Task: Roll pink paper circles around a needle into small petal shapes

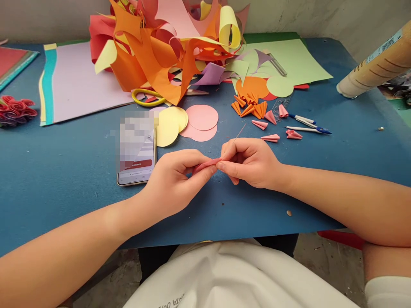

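Observation:
Between my two hands is a folded pink paper piece (207, 164), held just above the blue table (80, 179). My left hand (181, 177) pinches its left part between thumb and fingers. The fingertips of my right hand (250, 164) press on its right end, touching the left thumb tip. A thin needle-like stick (239, 133) rises from the right fingers. Past the hands lie pink paper circles (202, 122) and yellow paper circles (168, 126). Several rolled pink cones (270, 138) and orange cones (252, 105) rest beyond my right hand.
A phone (136, 149) lies beside my left hand. Yellow-handled scissors (149, 97) sit under a heap of paper scraps (154, 55). A compass (308, 128) lies right of the cones. A cylinder (372, 64) stands at the right, a red paper flower (16, 111) at the left.

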Motion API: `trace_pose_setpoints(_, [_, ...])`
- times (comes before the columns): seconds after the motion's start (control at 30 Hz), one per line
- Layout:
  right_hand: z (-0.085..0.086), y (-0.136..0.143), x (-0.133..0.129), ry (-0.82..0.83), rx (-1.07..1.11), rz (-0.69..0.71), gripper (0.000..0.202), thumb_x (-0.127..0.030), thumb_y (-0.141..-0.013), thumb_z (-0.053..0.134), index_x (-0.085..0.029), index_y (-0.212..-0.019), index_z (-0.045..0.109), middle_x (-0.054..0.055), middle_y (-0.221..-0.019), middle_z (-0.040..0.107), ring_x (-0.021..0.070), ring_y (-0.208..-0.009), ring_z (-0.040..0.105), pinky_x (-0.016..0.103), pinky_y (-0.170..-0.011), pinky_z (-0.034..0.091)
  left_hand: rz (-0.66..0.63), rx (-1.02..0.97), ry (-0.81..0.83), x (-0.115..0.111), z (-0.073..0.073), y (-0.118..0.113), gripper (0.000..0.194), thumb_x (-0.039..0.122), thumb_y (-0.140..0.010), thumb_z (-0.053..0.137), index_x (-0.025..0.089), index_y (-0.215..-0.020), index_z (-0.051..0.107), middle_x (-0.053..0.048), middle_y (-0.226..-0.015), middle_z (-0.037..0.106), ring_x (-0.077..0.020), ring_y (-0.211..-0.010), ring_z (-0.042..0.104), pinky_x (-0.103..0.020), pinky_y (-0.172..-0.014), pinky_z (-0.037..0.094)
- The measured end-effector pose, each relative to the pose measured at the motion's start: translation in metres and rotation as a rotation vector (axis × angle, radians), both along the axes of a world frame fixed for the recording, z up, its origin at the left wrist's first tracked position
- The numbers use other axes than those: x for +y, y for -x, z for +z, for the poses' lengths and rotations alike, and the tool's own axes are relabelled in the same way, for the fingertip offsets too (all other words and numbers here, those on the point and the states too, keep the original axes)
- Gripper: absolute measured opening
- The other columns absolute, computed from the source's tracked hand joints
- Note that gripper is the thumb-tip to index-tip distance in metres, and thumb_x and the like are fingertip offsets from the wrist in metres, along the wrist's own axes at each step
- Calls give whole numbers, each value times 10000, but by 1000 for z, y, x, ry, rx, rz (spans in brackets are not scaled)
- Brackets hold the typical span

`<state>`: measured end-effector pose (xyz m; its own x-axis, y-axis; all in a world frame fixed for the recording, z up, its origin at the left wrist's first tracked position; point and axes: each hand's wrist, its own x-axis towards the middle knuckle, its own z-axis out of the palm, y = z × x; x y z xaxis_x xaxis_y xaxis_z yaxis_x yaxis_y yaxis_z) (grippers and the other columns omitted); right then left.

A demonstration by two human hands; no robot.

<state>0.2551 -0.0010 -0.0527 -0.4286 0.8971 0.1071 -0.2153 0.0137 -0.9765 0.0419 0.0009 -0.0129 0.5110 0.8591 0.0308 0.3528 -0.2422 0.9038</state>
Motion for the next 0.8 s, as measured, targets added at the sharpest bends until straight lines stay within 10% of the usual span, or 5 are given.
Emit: trace_pose_setpoints(0.8, [1,3,1,-80,0,-57,64,-193,-899,821,-146,-909,778,-6,-759,670,67,-558,635,170,-500,528,149,124,32,-1,4,-2,236,310,-895,709,176,-703,678,27,-621,539,-108,-604,403,-258,-542,335])
